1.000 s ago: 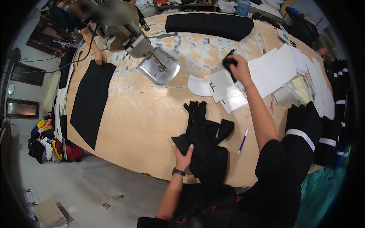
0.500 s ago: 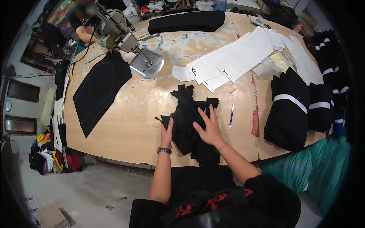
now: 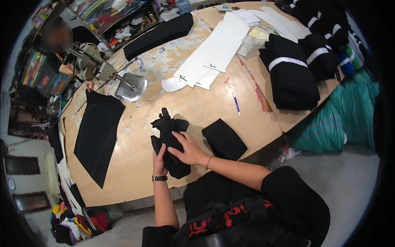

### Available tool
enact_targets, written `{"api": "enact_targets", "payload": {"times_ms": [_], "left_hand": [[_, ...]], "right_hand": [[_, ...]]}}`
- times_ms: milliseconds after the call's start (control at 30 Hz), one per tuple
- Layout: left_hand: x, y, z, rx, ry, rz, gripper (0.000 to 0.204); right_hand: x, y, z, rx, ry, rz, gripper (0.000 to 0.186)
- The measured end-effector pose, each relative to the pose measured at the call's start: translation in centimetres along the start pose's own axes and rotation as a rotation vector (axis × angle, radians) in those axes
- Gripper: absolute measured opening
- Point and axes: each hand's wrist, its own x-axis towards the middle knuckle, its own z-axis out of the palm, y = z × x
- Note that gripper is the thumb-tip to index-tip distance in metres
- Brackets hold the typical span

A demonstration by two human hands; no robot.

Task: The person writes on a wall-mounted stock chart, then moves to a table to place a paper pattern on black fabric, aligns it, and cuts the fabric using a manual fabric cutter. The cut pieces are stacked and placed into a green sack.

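Observation:
A crumpled bundle of black fabric scraps (image 3: 164,123) is gathered between my two hands at the table's near edge. My left hand (image 3: 159,160) cups its left side, with the thumb on the cloth and the other fingers partly hidden. From the right, my right hand (image 3: 189,151) grips the same bundle, thumb and fingers spread over its top. A flat, dark four-sided fabric piece (image 3: 224,140) lies just to the right, apart from the bundle.
A co-worker's hand (image 3: 89,85) touches a large black cloth panel (image 3: 98,138) beside a cutting machine (image 3: 131,87). White paper patterns (image 3: 214,49), a blue pen (image 3: 236,103) and tied black fabric bundles (image 3: 288,78) lie farther off. Green sacks (image 3: 321,123) stand right of the table.
The bundle has moved left, off the four-sided black piece, which now shows whole. Both hands have moved with the bundle. The whole view has turned.

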Motion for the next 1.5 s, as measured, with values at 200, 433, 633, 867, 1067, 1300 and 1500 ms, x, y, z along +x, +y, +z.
{"api": "enact_targets", "payload": {"times_ms": [200,433,633,867,1067,1300,1500], "left_hand": [[-0.1,-4.5,2.4,0.617,-0.057,-0.010,0.091],[-0.2,-7.5,3.4,0.982,0.094,-0.004,0.139],[1.7,-6.7,4.3,0.811,-0.097,-0.049,0.124],[4.3,-6.3,2.4,0.391,-0.408,-0.117,0.089],[3.4,-5.3,4.8,0.352,-0.517,-0.193,0.081],[-1.4,-2.5,17.0,0.503,-0.821,0.022,0.095],[-7.4,-3.6,35.0,0.552,-1.032,0.214,0.099]], "right_hand": [[-6.7,1.0,-4.0,-0.740,0.095,0.127,0.066],[-8.8,8.2,-12.0,-0.590,0.489,0.373,0.086],[-9.2,10.4,-7.4,-0.175,0.425,0.466,0.116],[-10.4,8.8,-1.8,0.283,0.598,0.383,0.133],[-13.3,6.6,-3.5,0.415,0.620,0.531,0.131],[-18.8,3.0,-11.5,0.546,0.846,0.326,0.119],[-26.6,2.4,-25.1,0.476,1.058,0.138,0.122]]}}
